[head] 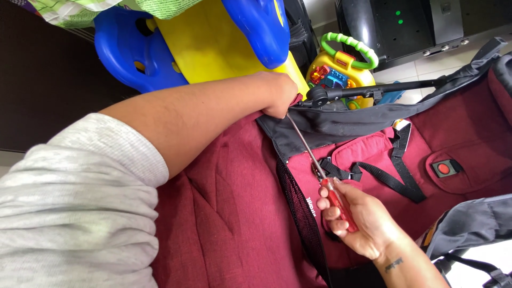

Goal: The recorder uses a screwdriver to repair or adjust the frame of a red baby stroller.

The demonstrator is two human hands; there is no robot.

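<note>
My right hand grips the red handle of a long screwdriver whose metal shaft slants up and left across a maroon baby stroller seat. The tip ends under my left hand, which is closed on the stroller's edge beside a black frame joint. A black frame tube runs right from that joint. Black harness straps and a red buckle button lie on the seat's padding.
A blue and yellow ride-on toy stands just behind my left hand. A yellow toy with a green handle sits next to it. Black mesh edges the seat. Grey fabric hangs at lower right.
</note>
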